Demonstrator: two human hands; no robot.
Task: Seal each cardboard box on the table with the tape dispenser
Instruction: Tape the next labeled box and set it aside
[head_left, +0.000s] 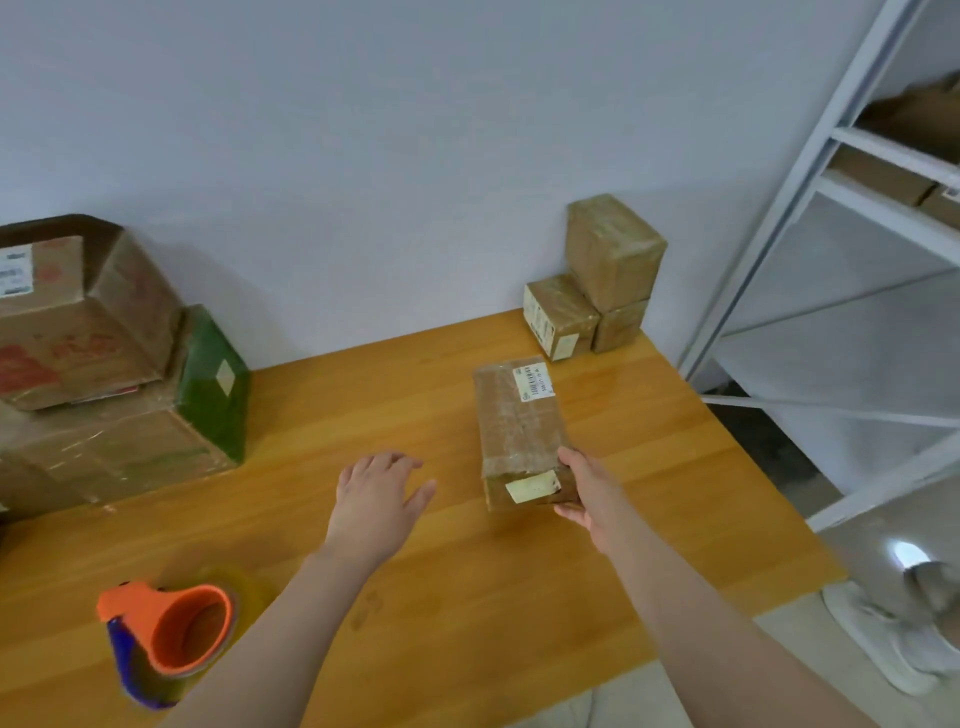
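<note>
The wooden bench (415, 571) runs wall to wall in front of the person, with a grey metal rack (831, 260) standing off its right end. On the far left sits a pile of big cartons (78, 364), one of them green-sided, all shiny with wrap. In the back right corner three small boxes (597, 291) are stacked against the wall.

The long brown box (519, 426) lies flat in the middle of the bench, labelled at its far end and with a pale strip stuck on its near end. Glossy bands across it look like tape already laid, though I cannot tell if the seam is fully closed. The orange tape dispenser (171, 639) rests on the near left of the bench, well apart from that box.

The right hand (587, 493) grips the box by its near right corner. The left hand (379, 493) hangs wide and flat above bare wood, between dispenser and box, holding nothing.

To me this is the placing step: a box being set square. Next, I would say, the free hand must fetch the dispenser while the other steadies the box.
</note>
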